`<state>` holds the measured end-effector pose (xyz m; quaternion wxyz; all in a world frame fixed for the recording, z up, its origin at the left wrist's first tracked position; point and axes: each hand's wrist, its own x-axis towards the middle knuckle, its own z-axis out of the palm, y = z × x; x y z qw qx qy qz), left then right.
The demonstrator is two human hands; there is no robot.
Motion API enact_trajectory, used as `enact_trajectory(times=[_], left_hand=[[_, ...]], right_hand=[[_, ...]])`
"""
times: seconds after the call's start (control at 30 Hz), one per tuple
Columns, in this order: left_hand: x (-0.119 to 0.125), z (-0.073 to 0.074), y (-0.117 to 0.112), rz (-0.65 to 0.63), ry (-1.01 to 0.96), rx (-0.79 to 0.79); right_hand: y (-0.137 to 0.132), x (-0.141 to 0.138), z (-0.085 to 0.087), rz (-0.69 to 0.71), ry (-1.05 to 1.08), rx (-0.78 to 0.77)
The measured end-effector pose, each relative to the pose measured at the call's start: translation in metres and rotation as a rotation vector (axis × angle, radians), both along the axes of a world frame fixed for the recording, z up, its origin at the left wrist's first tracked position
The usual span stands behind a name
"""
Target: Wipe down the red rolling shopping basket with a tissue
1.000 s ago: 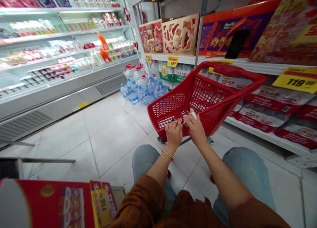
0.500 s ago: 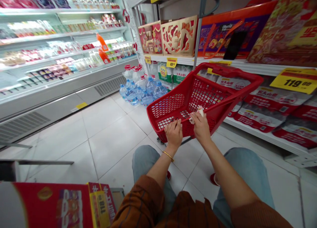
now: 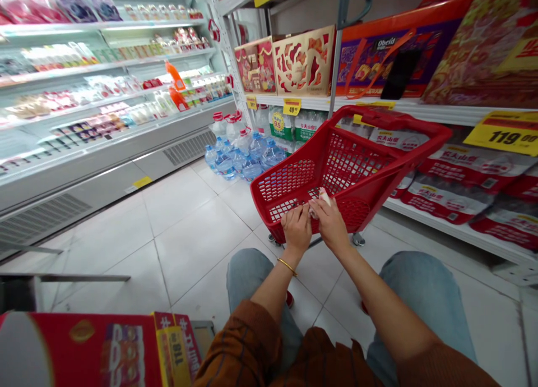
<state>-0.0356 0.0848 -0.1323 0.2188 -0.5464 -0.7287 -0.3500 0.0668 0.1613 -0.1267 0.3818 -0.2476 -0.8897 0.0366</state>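
Observation:
A red plastic shopping basket on wheels (image 3: 357, 168) stands tilted on the tiled floor in front of my knees. My left hand (image 3: 296, 229) grips its near rim, fingers curled over the edge. Right beside it, my right hand (image 3: 330, 221) presses a small white cloth or tissue (image 3: 323, 196) against the same rim. A gold bracelet sits on my left wrist. The basket's inside shows nothing in it from here.
A shelf on the right holds gift boxes (image 3: 305, 61) above and red-labelled water packs (image 3: 445, 196) below. Large water bottles (image 3: 241, 151) stand on the floor behind the basket. A refrigerated case (image 3: 105, 106) runs along the left. A red box (image 3: 96, 348) lies at lower left.
My right hand with the white cloth slid right along the basket's rim, then back left toward my left hand. The left hand kept its grip.

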Motion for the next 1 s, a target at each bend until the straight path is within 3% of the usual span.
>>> enact_trajectory(times=[0.53,0.77,1.0], left_hand=[[-0.005,0.001,-0.002,-0.027,0.033,-0.007],[0.0,0.003,-0.001,0.014,0.008,0.031],[0.0,0.001,-0.001,0.018,-0.027,0.018]], right_hand=[[0.034,0.03,0.009,-0.145,0.008,0.016],[0.012,0.008,0.004,-0.157,0.111,-0.004],[-0.017,-0.013,-0.002,-0.056,0.021,-0.035]])
